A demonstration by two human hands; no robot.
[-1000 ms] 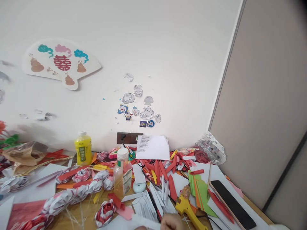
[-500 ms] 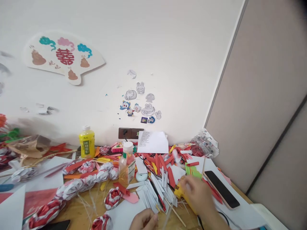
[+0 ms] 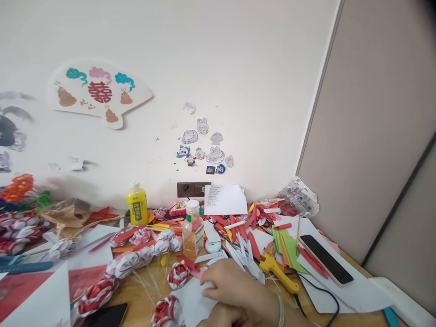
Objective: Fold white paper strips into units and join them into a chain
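My right hand (image 3: 235, 282), with a band at the wrist, is at the bottom middle with its fingers curled. It lies over my left hand (image 3: 223, 316), which shows only in part at the bottom edge, closed. Anything between the fingers is hidden. Under and beside the hands lies a white sheet (image 3: 195, 297). Two red-and-white folded paper pieces (image 3: 177, 275) sit just left of them. Beyond the fingers are white paper strips (image 3: 238, 254). A yellow glue gun (image 3: 281, 272) with a black cord lies to the right, apart from my hands.
A bottle (image 3: 193, 231) and a yellow drink bottle (image 3: 136, 206) stand behind. A phone (image 3: 327, 259) lies on paper at right, beside green paper (image 3: 289, 250). A red-and-white paper chain (image 3: 126, 263) runs across the left. The wall (image 3: 255, 91) closes off the back.
My right hand has moved left from beside the glue gun to over my left hand, leaving the glue gun on the table. The view has shifted slightly left.
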